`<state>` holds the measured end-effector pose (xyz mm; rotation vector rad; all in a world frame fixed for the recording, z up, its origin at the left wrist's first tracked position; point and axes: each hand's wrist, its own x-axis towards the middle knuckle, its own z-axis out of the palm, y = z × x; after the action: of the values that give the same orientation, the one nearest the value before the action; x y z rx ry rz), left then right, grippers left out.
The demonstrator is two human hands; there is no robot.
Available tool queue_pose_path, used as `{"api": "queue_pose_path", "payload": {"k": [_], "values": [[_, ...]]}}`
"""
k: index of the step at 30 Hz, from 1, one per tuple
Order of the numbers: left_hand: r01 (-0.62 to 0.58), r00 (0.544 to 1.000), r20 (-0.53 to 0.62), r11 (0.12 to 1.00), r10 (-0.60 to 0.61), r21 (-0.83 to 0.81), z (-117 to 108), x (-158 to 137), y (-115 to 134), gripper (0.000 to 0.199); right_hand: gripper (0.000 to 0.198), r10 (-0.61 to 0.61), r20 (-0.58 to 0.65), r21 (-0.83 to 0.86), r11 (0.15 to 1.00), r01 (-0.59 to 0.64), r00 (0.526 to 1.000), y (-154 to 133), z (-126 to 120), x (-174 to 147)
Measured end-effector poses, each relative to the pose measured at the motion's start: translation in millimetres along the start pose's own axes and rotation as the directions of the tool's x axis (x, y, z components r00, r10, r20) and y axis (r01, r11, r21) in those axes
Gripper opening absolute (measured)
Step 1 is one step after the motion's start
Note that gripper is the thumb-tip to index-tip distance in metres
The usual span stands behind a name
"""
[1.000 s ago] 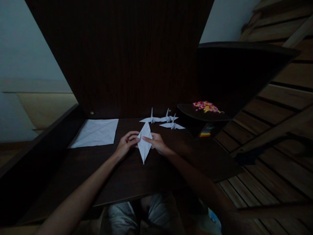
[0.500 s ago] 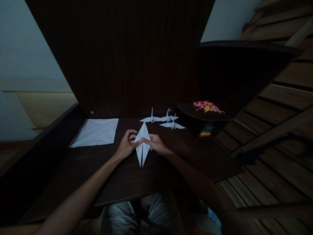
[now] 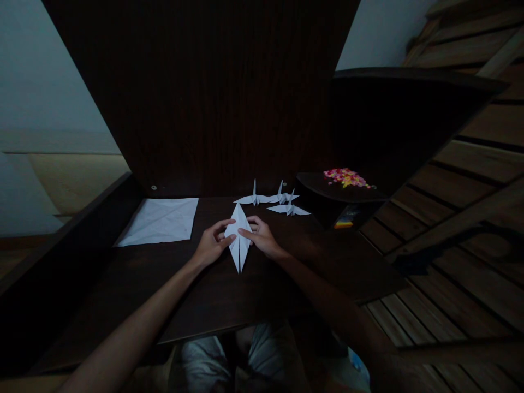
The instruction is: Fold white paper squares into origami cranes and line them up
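Evenly, the left hand [image 3: 210, 243] and right hand [image 3: 262, 239] are clamping opposite sides of a white diamond-shaped origami fold [image 3: 238, 225] between thumbs and fingers, its split end pointing toward the near edge of the bench [image 3: 229, 305]. Three paper cranes [image 3: 290, 210] are standing beyond, slightly right; a creased white sheet [image 3: 164, 221] is lying far left. Colourful bits [image 3: 346, 177] are resting on a right-hand shelf [image 3: 314, 185].

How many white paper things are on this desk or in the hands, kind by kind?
Paper cranes: 3
Flat creased sheet: 1
Folded diamond between left hand and right hand: 1
Total: 5
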<state>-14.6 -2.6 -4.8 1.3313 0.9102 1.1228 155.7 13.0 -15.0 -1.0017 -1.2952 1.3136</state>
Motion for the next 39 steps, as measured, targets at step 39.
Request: {"api": "queue_pose_path", "payload": {"k": [39], "values": [[-0.224, 0.956, 0.139, 0.340, 0.257, 0.913, -21.2, 10.4, -25.8, 0.026, 0.024, -0.328, 0.361, -0.812, 0.349, 0.467, 0.873, 10.6, -10.1, -2.2]]}}
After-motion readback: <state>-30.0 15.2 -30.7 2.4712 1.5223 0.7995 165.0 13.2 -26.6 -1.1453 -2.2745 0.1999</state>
